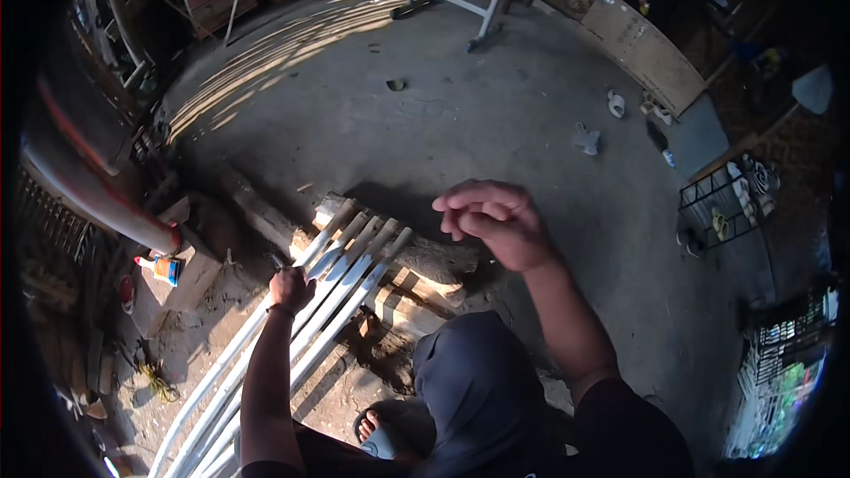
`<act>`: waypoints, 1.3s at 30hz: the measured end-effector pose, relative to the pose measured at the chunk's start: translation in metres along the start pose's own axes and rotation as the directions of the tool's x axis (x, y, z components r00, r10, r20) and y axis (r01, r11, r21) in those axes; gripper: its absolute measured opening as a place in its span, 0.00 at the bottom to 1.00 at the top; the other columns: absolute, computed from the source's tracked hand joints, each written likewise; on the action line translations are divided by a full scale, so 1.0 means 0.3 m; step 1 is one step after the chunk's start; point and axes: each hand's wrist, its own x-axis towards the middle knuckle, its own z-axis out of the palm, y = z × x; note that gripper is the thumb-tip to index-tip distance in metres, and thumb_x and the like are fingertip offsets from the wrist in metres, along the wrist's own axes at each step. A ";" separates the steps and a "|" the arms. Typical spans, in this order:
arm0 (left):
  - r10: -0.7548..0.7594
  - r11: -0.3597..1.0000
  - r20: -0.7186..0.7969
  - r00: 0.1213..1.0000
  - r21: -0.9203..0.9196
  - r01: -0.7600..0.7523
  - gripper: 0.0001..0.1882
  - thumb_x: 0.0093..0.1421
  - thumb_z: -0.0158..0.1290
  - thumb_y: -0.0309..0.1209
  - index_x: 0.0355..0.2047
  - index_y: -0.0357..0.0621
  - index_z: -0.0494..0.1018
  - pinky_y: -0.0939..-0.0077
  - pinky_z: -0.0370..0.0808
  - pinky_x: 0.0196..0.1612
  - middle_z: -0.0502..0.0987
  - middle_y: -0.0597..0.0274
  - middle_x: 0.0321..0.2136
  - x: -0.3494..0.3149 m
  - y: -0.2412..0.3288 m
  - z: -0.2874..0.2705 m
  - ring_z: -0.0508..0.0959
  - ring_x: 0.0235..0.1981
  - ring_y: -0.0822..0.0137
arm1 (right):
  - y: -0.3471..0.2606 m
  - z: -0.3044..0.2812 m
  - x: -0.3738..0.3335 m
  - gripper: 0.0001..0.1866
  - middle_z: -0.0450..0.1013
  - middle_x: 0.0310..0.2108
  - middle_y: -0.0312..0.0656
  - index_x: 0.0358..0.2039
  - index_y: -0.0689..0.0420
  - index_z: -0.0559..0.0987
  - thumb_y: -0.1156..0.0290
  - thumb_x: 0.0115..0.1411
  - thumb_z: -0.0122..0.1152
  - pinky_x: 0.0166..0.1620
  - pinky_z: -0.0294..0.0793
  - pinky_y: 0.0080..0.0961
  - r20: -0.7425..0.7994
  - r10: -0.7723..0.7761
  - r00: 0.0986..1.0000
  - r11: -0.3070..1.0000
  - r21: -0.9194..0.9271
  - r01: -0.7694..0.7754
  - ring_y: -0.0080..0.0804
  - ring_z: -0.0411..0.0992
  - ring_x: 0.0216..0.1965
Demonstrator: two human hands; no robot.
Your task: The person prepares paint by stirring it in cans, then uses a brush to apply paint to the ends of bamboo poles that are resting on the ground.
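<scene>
Several long poles (329, 312), painted white with bare wood-coloured tips, lie side by side from the lower left toward the middle. Their upper ends rest across a rough log (434, 258). On the leftmost pole is my left hand (292, 289), its fingers closed around it; a small dark tip shows beyond the knuckles, and I cannot make out what it is. My right hand (500, 223) is raised to the right of the pole tips, apart from them. Its fingers are loosely bent, with nothing visible in them.
A paintbrush (162, 269) lies on a wooden block (190, 279) at left, below a thick red-and-grey pipe-like object (106, 190). One sandalled foot (376, 434) is beside the poles. Shoes sit on a black rack (722, 208) at right. A metal-legged stand (487, 13) is at the back.
</scene>
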 end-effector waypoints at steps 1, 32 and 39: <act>0.025 0.999 0.001 1.000 0.026 -0.025 0.13 0.47 0.58 0.39 0.28 0.43 0.74 0.60 0.75 0.35 0.77 0.51 0.30 0.028 0.052 0.009 0.78 0.33 0.55 | -0.150 -0.055 -0.010 0.13 0.75 0.38 0.50 0.42 0.61 0.77 0.79 0.54 0.60 0.40 0.75 0.25 0.206 -0.219 0.954 0.972 -0.040 0.231 0.32 0.75 0.36; 0.074 0.994 0.040 0.996 0.076 -0.077 0.21 0.46 0.61 0.45 0.37 0.47 0.74 0.61 0.74 0.41 0.75 0.56 0.38 0.128 0.160 0.002 0.76 0.41 0.57 | -0.045 0.212 -0.286 0.27 0.57 0.59 0.54 0.56 0.62 0.65 0.65 0.57 0.55 0.60 0.54 0.43 -0.032 -0.095 0.995 0.235 -0.972 -0.009 0.50 0.56 0.60; 0.175 0.980 0.209 0.962 -0.130 -0.150 0.11 0.50 0.55 0.39 0.28 0.45 0.76 0.60 0.75 0.41 0.77 0.52 0.32 0.147 0.137 -0.135 0.78 0.37 0.54 | 0.082 0.198 -0.220 0.18 0.68 0.50 0.49 0.47 0.60 0.74 0.70 0.55 0.57 0.51 0.67 0.35 -0.026 -0.024 0.999 0.456 -0.890 -0.012 0.45 0.67 0.51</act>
